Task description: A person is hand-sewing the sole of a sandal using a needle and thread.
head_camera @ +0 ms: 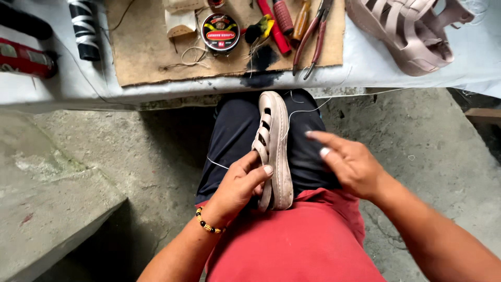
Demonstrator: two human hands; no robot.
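Holding a beige strappy sandal (275,151) on edge across the lap, the left hand (237,188) curls around its near end, thumb on the sole rim. To the right, the right hand (348,162) is loosely open, fingers apparently drawing a white thread (305,110) taut. Keeping the thread tense and the sandal braced should tighten the stitch evenly. Pliers (311,39) lie on the far table (62,83).

Floor (130,151) on both sides of the lap was open, so hands could swing out left or right. Thread (308,110) ran taut from the sandal (275,151) up toward the bench edge (219,93), crossing the gap ahead of the right hand (350,163). Bench top was crowded: pliers (313,36), tin (220,32), second sandal (412,31). Concrete slab (47,209) blocked low left.
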